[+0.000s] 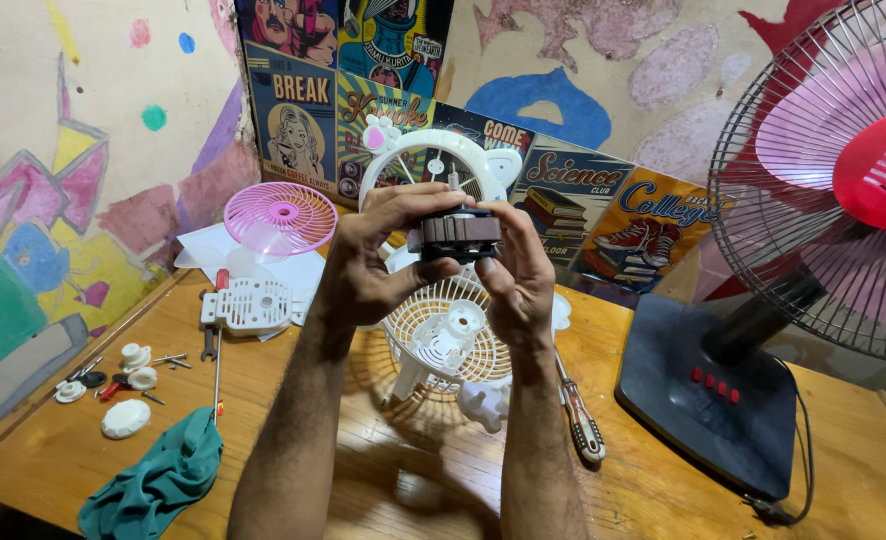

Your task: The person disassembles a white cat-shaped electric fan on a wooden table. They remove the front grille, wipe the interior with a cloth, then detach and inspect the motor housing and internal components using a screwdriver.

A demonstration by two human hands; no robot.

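My left hand [368, 262] and my right hand [516, 272] are raised above the wooden table [663, 470], both gripping a small dark fan motor [453, 236] with a metal shaft sticking up. Behind the motor stands a white round fan guard [433, 160] with pink and white ornaments. Below my hands a white grille with a hub [448, 335] sits on the table.
A pink fan grille [281, 217], a white housing plate [253, 303], screwdrivers [581, 415], small white knobs and screws [128, 370] and a teal cloth [158, 480] lie around. A large table fan [833, 180] with a dark base [708, 395] stands at right.
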